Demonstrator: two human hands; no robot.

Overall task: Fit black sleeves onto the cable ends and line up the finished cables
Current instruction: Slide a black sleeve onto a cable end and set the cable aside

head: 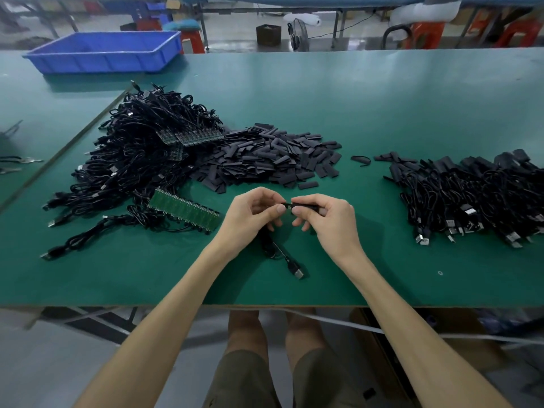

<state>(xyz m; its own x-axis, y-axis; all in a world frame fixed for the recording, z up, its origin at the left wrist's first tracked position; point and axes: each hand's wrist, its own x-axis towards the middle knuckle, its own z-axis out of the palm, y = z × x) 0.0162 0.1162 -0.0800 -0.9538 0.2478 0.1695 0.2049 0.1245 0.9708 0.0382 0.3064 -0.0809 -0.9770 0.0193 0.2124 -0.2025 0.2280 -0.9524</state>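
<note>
My left hand [253, 214] pinches the end of a black cable [284, 256] just above the green table. The cable hangs below my hands, and its USB plug rests on the table near the front edge. My right hand [326, 217] pinches a black sleeve [304, 205] and holds its open end against the cable tip. A heap of loose black sleeves [270, 156] lies behind my hands. To the left is a tangled pile of cables [138, 160] with green circuit boards [184, 212]. Sleeved cables [477, 192] lie bunched at the right.
A blue plastic bin [109, 51] stands at the back left of the green table [382, 107]. A single curled sleeve [360, 159] lies between the sleeve heap and the right bunch. Stools, a fan and other benches stand beyond the table.
</note>
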